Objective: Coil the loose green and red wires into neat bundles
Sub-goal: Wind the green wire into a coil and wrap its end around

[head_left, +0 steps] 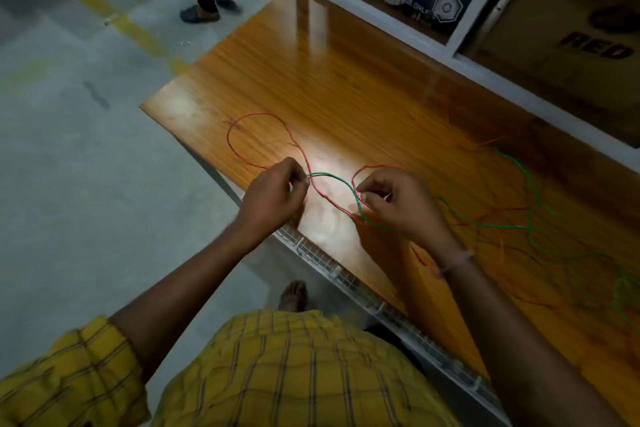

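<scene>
Over the wooden table (346,87), left hand (277,194) pinching green wire (332,177), right hand (398,201) pinching red wire (256,118)

One red wire (242,121), one green wire (519,166), two hands, one table (346,80).

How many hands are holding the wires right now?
2: the left hand pinches the green wire by the red wire's loop; the right hand grips both wires.
</scene>
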Available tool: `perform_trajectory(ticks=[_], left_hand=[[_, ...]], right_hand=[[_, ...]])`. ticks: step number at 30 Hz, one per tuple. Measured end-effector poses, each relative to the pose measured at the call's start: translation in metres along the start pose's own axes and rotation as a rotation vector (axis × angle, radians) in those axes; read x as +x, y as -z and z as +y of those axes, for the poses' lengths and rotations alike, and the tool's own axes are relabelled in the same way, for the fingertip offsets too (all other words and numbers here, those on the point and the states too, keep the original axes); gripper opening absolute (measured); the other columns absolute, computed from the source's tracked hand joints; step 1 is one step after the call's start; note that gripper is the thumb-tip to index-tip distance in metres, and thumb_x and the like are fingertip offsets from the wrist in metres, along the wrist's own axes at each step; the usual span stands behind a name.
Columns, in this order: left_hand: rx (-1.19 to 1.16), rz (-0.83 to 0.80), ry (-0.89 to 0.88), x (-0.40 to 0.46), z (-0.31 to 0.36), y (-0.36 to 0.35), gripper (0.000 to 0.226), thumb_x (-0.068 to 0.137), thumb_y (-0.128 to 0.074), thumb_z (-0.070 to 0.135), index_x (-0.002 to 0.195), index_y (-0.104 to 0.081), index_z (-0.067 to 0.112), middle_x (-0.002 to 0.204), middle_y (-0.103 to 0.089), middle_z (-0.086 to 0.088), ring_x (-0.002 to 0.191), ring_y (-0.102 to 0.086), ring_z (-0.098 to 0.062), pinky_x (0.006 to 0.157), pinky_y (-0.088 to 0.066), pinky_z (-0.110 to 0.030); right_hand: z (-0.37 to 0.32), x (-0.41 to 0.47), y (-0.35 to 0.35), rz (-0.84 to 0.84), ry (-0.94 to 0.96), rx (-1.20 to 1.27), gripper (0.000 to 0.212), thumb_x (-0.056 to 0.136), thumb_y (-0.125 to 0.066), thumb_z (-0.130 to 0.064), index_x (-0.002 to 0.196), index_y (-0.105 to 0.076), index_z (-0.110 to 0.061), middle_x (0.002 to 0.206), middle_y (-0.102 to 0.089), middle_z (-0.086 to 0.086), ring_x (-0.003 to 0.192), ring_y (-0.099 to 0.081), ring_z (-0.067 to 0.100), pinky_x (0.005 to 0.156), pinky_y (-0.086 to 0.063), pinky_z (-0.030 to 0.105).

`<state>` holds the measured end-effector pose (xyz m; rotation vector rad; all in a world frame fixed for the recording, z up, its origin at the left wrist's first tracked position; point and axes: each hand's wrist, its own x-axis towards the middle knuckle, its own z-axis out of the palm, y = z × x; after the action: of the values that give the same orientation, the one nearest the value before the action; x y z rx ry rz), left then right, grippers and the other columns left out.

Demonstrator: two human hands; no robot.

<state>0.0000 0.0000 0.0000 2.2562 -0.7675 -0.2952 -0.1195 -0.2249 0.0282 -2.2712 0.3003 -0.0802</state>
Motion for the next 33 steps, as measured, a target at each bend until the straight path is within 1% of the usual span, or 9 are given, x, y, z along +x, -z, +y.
perform_trajectory(ticks=[7, 11, 14, 18, 21, 24, 26, 29, 33], left_hand=[[0.392, -0.093, 0.032, 0.019, -0.023, -0.008, 0.028, 0.102, -0.066, 0.028, 0.114, -0.056, 0.005, 0.110, -0.058, -0.016, 0.082, -0.063, -0.038, 0.060, -0.039, -0.039], [0.427, -0.150, -0.001, 0.028, -0.019, -0.018, 0.016, 0.099, -0.068, 0.010, 0.108, -0.055, 0.004, 0.102, -0.058, -0.015, 0.081, -0.058, -0.032, 0.063, -0.035, -0.038], [0.139, -0.139, -0.001, 0.034, -0.008, -0.011, 0.016, 0.109, -0.055, 0.020, 0.104, -0.053, 0.005, 0.094, -0.057, -0.010, 0.079, -0.058, -0.029, 0.065, -0.037, -0.039], [-0.605, -0.372, 0.094, 0.041, 0.022, 0.012, 0.014, 0.114, -0.049, 0.020, 0.108, -0.048, 0.007, 0.085, -0.069, -0.008, 0.070, -0.063, -0.028, 0.067, -0.054, -0.039], [-0.945, -0.590, 0.085, 0.050, 0.051, 0.020, 0.009, 0.113, -0.048, 0.015, 0.105, -0.052, 0.011, 0.074, -0.064, -0.004, 0.073, -0.059, -0.020, 0.072, -0.050, -0.033], [-1.095, -0.781, 0.052, 0.057, 0.085, 0.025, 0.020, 0.112, -0.044, 0.013, 0.118, -0.061, 0.006, 0.072, -0.063, 0.000, 0.074, -0.061, -0.015, 0.074, -0.052, -0.026], [-1.141, -0.848, -0.002, 0.060, 0.107, 0.026, 0.029, 0.113, -0.040, 0.012, 0.128, -0.063, 0.002, 0.072, -0.061, 0.001, 0.077, -0.062, -0.015, 0.078, -0.054, -0.024], [-1.251, -0.854, -0.059, 0.068, 0.135, 0.024, 0.033, 0.112, -0.039, 0.011, 0.137, -0.059, 0.003, 0.074, -0.061, 0.002, 0.090, -0.064, -0.020, 0.095, -0.055, -0.033], [-1.363, -0.814, -0.121, 0.083, 0.163, 0.014, 0.045, 0.112, -0.036, 0.005, 0.158, -0.037, 0.007, 0.082, -0.065, -0.002, 0.124, -0.069, -0.031, 0.119, -0.040, -0.056]], right_hand=[[-0.003, 0.010, -0.020, 0.034, -0.135, -0.248, 0.005, 0.083, -0.077, -0.009, 0.084, -0.078, -0.015, 0.083, -0.075, 0.003, 0.078, -0.068, 0.023, 0.070, -0.054, 0.038], [0.002, 0.002, -0.013, 0.118, -0.284, -0.179, 0.006, 0.088, -0.080, -0.009, 0.091, -0.078, -0.014, 0.087, -0.074, -0.002, 0.076, -0.066, 0.009, 0.069, -0.051, 0.021], [0.005, -0.011, -0.001, 0.224, -0.385, -0.003, 0.017, 0.093, -0.070, 0.001, 0.097, -0.076, -0.014, 0.086, -0.072, -0.006, 0.070, -0.064, -0.008, 0.062, -0.041, 0.003], [0.007, -0.023, 0.014, 0.288, -0.431, 0.364, 0.022, 0.097, -0.066, 0.002, 0.115, -0.069, -0.011, 0.103, -0.075, 0.004, 0.085, -0.070, -0.005, 0.076, -0.052, 0.015], [0.004, -0.027, 0.025, 0.238, -0.338, 0.443, 0.053, 0.090, -0.074, -0.008, 0.138, -0.056, -0.020, 0.127, -0.069, 0.003, 0.113, -0.064, 0.008, 0.093, -0.054, 0.021], [0.000, -0.026, 0.028, 0.174, -0.277, 0.439, 0.064, 0.093, -0.074, -0.005, 0.147, -0.048, -0.027, 0.141, -0.065, -0.003, 0.135, -0.057, 0.010, 0.109, -0.048, 0.031], [-0.003, -0.025, 0.028, 0.164, -0.264, 0.445, 0.055, 0.093, -0.074, -0.010, 0.141, -0.055, -0.026, 0.136, -0.068, -0.007, 0.134, -0.060, 0.009, 0.115, -0.045, 0.042], [-0.003, -0.028, 0.030, 0.134, -0.289, 0.490, 0.043, 0.091, -0.075, -0.018, 0.130, -0.063, -0.004, 0.124, -0.075, 0.011, 0.118, -0.069, 0.015, 0.101, -0.054, 0.034], [-0.002, -0.043, 0.038, -0.003, -0.311, 0.424, 0.023, 0.102, -0.067, -0.007, 0.125, -0.066, -0.007, 0.106, -0.080, 0.014, 0.103, -0.075, 0.015, 0.093, -0.056, 0.030]])
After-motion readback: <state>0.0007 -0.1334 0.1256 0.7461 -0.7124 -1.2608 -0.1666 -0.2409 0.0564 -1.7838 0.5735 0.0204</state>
